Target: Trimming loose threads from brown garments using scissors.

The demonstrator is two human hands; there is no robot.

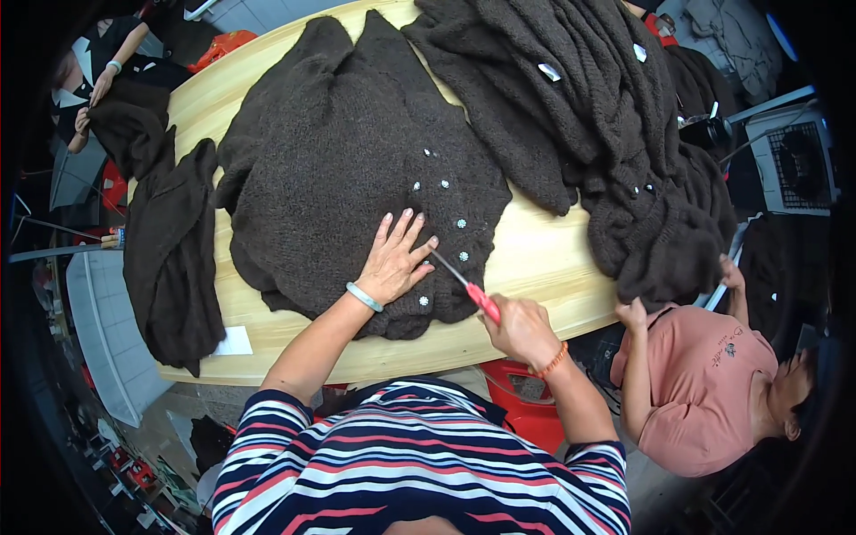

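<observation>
My left hand (390, 267) lies on a dark brown knit sweater (312, 178) with its fingers spread. In my right hand (524, 332) is a tool with a red handle (481, 301) and a slim metal shaft; its exact kind cannot be made out. The tip of the shaft meets the knit right beside my left index finger. Several small sparkling, flower-like ornaments (462, 224) dot the sweater around that spot, and one (423, 301) sits below my left hand.
The pale wooden table (544, 254) carries a heap of brown knitwear (553, 80) at right and another dark garment (174, 259) at left, near a white paper (234, 341). A person in pink (704, 383) grips knitwear at right. Another person's hands (94, 102) hold fabric at far left.
</observation>
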